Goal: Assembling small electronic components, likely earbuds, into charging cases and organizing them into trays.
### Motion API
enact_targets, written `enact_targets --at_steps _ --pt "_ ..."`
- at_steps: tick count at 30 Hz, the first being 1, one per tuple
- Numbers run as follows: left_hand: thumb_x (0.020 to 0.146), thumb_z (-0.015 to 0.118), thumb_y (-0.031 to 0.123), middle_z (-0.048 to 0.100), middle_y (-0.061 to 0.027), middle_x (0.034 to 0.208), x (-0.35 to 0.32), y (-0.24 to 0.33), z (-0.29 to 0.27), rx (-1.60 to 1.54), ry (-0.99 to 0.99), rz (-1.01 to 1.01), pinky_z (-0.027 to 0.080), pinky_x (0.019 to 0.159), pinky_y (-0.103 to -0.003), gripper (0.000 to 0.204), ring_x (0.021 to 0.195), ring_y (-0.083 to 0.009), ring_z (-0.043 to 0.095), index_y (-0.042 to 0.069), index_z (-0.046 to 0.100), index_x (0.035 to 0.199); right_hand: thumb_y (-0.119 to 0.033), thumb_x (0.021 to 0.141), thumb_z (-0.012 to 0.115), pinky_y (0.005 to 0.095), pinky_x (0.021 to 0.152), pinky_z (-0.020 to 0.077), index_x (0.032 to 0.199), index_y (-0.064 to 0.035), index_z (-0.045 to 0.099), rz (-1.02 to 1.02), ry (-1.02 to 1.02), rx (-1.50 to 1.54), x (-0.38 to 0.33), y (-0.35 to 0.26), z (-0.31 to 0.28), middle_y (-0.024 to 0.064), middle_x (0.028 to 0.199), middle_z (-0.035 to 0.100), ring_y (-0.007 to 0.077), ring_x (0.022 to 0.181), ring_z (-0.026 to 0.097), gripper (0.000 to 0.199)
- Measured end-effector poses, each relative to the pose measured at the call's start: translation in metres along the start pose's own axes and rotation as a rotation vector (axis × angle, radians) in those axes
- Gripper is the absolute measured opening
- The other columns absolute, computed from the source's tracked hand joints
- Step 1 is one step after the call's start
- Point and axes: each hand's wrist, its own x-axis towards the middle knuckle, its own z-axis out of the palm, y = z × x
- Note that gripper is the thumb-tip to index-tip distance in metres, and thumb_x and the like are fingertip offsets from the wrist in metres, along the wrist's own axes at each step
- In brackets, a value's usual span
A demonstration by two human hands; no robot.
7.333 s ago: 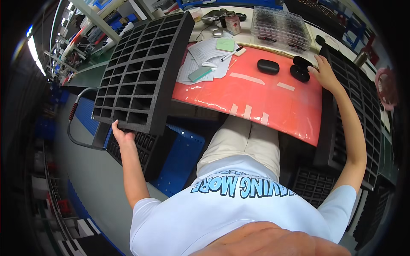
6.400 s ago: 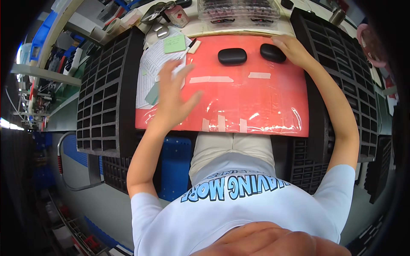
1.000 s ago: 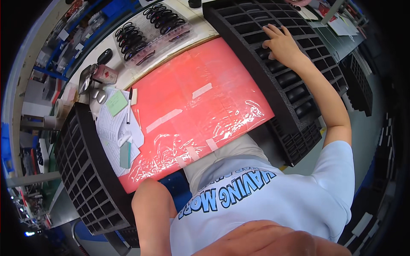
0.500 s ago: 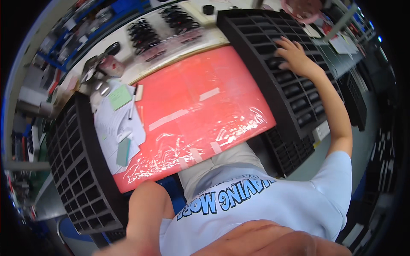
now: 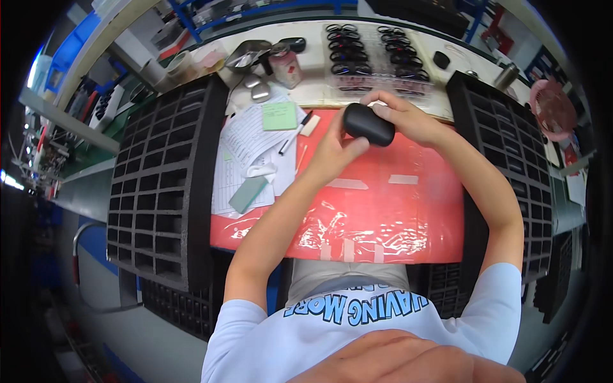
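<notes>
A smooth black rounded case point(image 5: 369, 124) is held between both my hands, above the far part of the red mat point(image 5: 415, 220). My left hand point(image 5: 334, 149) is closed on its left end, with the thumb along the near side. From the right, my right hand point(image 5: 407, 117) grips the far right end, its thumb and fingers bent round it. The case looks closed, and its underside is hidden.
Black compartment trays stand on both sides, the left tray point(image 5: 203, 191) and the right tray point(image 5: 474, 185). Papers point(image 5: 246, 143) and a green note pad point(image 5: 280, 117) lie on the mat's left. Behind are a clear tray point(image 5: 377, 82) of black cables, a jar point(image 5: 285, 67) and a pink basket point(image 5: 553, 110).
My right hand has left the right tray and come to the middle, now on the black case. My left hand has risen from the lower left to grip it too. The view has turned.
</notes>
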Motion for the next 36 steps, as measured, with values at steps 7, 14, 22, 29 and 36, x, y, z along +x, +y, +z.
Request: enact_targets --at_steps 7,14,22,29,36 --pt "0.078 0.078 0.02 0.059 -0.0121 0.113 0.004 -0.01 -0.019 -0.022 0.318 -0.152 0.046 0.094 -0.034 0.054 0.108 -0.0193 0.057 0.0 0.05 0.119 -0.031 0.093 0.052 0.0306 0.093 0.0427 0.139 -0.004 0.042 -0.181 0.005 -0.198 0.012 0.025 0.022 0.0081 0.116 0.058 0.015 0.106 0.055 0.055" --pt "0.071 0.082 0.02 0.057 -0.0153 0.113 0.004 -0.01 -0.009 0.061 0.27 -0.179 0.044 0.094 -0.038 0.062 0.11 -0.0253 0.054 0.001 0.047 0.119 -0.02 0.099 0.036 0.0286 0.09 0.0443 0.124 -0.0021 0.055 -0.166 0.273 -0.233 0.021 0.054 -0.021 0.0079 0.11 0.063 0.016 0.101 0.059 0.036" --pt "0.063 0.082 0.025 0.056 -0.0188 0.117 -0.007 -0.019 -0.01 0.884 0.081 -0.118 0.033 0.097 -0.047 0.054 0.113 -0.0357 0.048 0.007 0.059 0.108 -0.014 0.091 0.059 0.0351 0.081 0.0475 0.12 -0.0046 0.058 -0.555 0.443 -1.003 0.03 0.027 -0.018 0.0127 0.102 0.059 0.0284 0.095 0.059 0.031" --pt "0.072 0.077 0.023 0.045 -0.0225 0.128 0.001 -0.01 -0.028 0.891 0.266 0.058 0.031 0.102 -0.053 0.035 0.126 -0.0386 0.037 0.007 0.064 0.1 -0.019 0.087 0.063 0.0433 0.082 0.0484 0.117 -0.0099 0.061 -0.407 0.465 -1.295 0.095 0.004 -0.036 0.0142 0.102 0.062 0.035 0.095 0.06 0.032" --pt "0.073 0.074 0.017 0.054 -0.0174 0.116 0.008 -0.006 -0.033 0.86 0.344 0.266 0.035 0.101 -0.047 0.029 0.114 -0.0373 0.047 0.008 0.066 0.099 -0.029 0.086 0.063 0.0414 0.085 0.05 0.111 -0.013 0.066 -0.15 0.295 -1.047 0.11 -0.002 -0.049 0.0148 0.096 0.069 0.0324 0.092 0.066 0.03"
